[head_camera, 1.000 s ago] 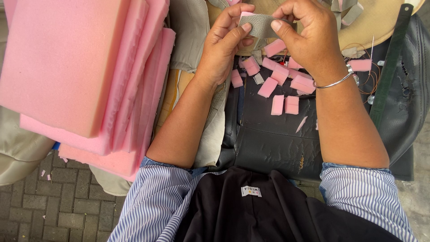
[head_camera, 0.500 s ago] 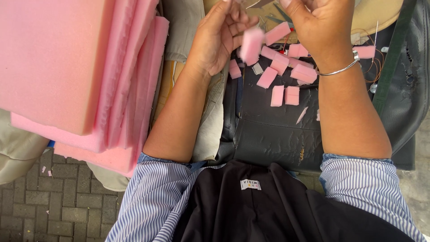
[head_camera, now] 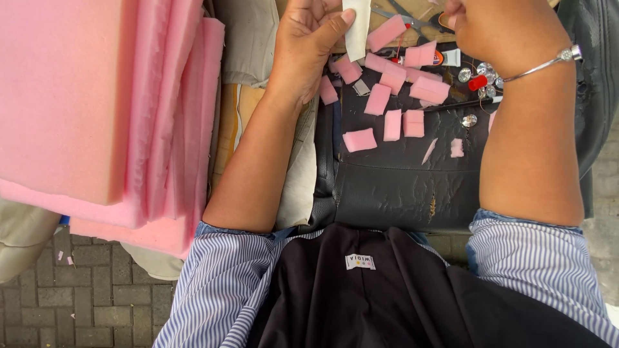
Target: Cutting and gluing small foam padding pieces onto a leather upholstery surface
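Outdoor craft workshop w/ pink foam sheets, cut foam bits, brick paving.

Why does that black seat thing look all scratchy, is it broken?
Yes, a bit. The black cushion has cracked, peeling patches near its front edge. Small pink foam pieces lie scattered on it, some crooked. The left hand holds a pale strip.

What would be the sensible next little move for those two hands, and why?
Probably bring the right hand back to the pale strip pinched in the left hand. The strip hangs from one hand only, and the right hand sits apart from it, above the pink foam pieces.
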